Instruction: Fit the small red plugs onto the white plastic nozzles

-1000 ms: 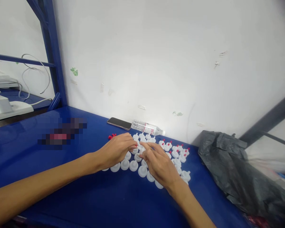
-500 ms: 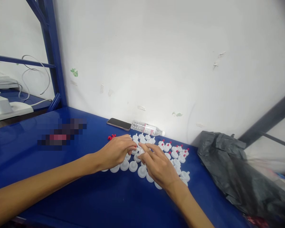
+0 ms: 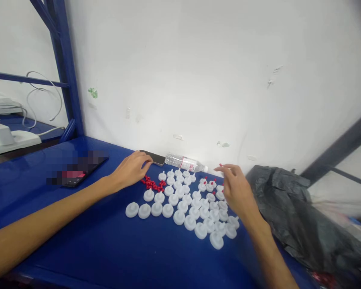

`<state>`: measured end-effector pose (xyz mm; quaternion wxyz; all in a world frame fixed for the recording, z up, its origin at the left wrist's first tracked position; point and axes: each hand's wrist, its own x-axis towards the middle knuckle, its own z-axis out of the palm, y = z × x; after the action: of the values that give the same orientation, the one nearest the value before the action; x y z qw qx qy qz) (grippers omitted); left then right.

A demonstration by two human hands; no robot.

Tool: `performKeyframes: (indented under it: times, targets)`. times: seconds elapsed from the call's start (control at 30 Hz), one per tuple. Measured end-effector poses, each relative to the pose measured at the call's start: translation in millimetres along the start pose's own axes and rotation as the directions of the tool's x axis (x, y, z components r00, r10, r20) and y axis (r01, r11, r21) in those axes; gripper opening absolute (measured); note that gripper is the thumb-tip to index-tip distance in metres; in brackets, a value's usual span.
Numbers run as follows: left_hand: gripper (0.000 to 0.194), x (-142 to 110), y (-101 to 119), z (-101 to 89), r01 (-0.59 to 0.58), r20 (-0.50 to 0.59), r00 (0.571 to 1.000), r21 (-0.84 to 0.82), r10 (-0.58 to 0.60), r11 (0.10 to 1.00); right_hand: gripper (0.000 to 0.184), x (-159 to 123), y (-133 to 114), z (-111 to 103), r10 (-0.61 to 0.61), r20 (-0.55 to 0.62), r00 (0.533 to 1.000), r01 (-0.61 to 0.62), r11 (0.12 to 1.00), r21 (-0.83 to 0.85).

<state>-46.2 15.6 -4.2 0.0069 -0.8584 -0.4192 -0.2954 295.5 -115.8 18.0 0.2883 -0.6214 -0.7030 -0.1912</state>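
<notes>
Several white round plastic caps stand in rows on the blue table. A small pile of red plugs lies at their far left. My left hand rests by that pile, fingers curled, its fingertips near the phone. My right hand is raised over the far right caps, some of which carry red plugs. It pinches a white cap with a red plug between thumb and fingers.
A clear water bottle lies against the white wall behind the caps. A crumpled black plastic bag fills the table's right end. A blurred dark object lies at the left. Blue shelf posts and white cables stand far left.
Both hands have left the middle of the caps. The left moved back left to the red plugs, the right moved right and lifted a capped piece. The red pile is now uncovered.
</notes>
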Motion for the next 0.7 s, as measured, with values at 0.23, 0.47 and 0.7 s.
performKeyframes:
  times: [0.23,0.47,0.7]
  targets:
    - [0.026,-0.5,-21.4,19.0,0.131,0.175,0.972,0.139,-0.155,0.982,0.042,-1.0,50.8,-9.3,0.216,0.008,0.976,-0.213,0.966,-0.148]
    - [0.025,-0.8,-19.2,20.6,0.192,0.222,0.951,0.129,-0.217,0.973,0.036,-10.2,69.2,-18.2,0.449,0.133,0.884,-0.396,0.869,-0.298]
    - [0.017,0.7,-15.4,19.2,0.229,0.252,0.935,0.106,-0.249,0.968,0.018,-29.0,101.7,-0.3,0.510,0.148,0.847,-0.456,0.842,-0.289]
